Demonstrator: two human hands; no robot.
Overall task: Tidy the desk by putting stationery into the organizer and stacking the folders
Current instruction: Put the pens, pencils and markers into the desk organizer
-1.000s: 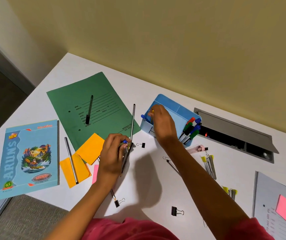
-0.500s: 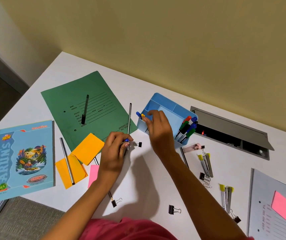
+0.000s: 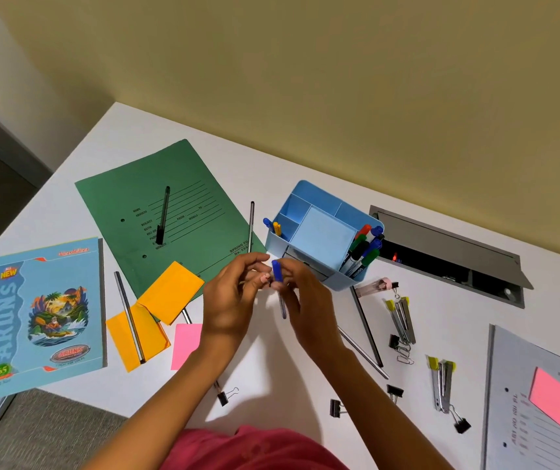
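The right hand (image 3: 309,300) curls its fingers round the barrel of a blue pen (image 3: 279,283), held upright with the cap on top. The left hand (image 3: 229,296) pinches the same pen with its fingertips just under the cap. I judge this a handover, or the cap being pressed home, so that the hand nearer the box can drop the pen in.

The organizer (image 3: 305,195) stands just beyond the hands. Markers (image 3: 365,247) stand upright in its right compartment and two capped pens (image 3: 273,227) in its left corner slot.

Further left the green folder (image 3: 129,198) lies flat with a black pen (image 3: 163,215) on it. The grey folder (image 3: 526,435) lies well apart at the near right, so stacking is not yet done. Loose pencils (image 3: 129,317) and binder clips (image 3: 336,407) dot the table (image 3: 458,317).
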